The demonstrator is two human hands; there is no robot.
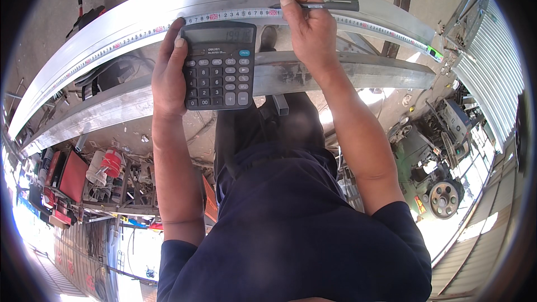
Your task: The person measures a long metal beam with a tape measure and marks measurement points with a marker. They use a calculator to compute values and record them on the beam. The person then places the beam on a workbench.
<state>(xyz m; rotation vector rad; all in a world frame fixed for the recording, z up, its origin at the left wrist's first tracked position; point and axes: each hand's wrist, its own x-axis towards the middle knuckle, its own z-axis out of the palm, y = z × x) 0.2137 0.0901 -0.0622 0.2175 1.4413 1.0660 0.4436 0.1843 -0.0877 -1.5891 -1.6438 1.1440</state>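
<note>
A long silvery metal bar (168, 1) spans the view from left to right, with a measuring tape (235, 15) stretched along its near edge. My left hand (169, 75) is closed round the left side of a black desk calculator (224, 86), its fingertips reaching the tape. The calculator's display faces up and shows digits. In my right hand (313, 33) is a black marker (342, 4), pinched between thumb and fingers. Its tip rests at the bar just above the tape, while the dark end points right.
Nearer me lies a second metal beam (347, 74), parallel to the first. A short square tube (280, 104) sticks out below it. Red cases (70, 176) and a red-and-white bucket (106, 165) stand at the left. Machinery with a wheel (443, 200) stands at the right.
</note>
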